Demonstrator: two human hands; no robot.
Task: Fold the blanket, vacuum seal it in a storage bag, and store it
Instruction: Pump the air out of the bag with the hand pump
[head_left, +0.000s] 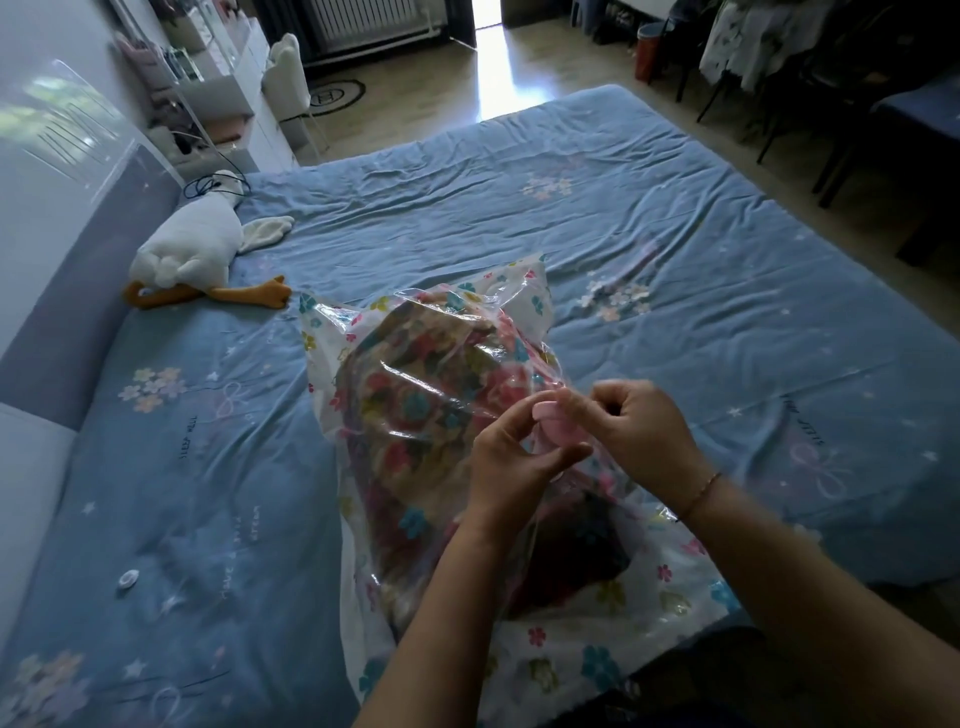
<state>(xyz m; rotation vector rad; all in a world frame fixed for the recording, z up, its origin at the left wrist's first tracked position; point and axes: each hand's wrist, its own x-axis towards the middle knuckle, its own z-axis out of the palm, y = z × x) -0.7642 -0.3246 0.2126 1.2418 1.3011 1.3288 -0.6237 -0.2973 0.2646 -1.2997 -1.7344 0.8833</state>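
A clear plastic storage bag (431, 364) printed with coloured flowers lies on the blue bed sheet (675, 218). Inside it sits a folded blanket (415, 415) with a floral pattern. Over the bag's right side, my left hand (511, 457) and my right hand (639, 431) meet. Both pinch a small pink plastic piece (553, 423) on the bag, which looks like its valve or clip. My right wrist wears a thin bracelet. Part of the bag's near end is hidden under my forearms.
A white plush goose (192, 249) with orange feet lies at the bed's left side by the grey headboard (62, 291). A small white round cap (127, 578) rests on the sheet near left. Shelves stand far left, dark chairs far right.
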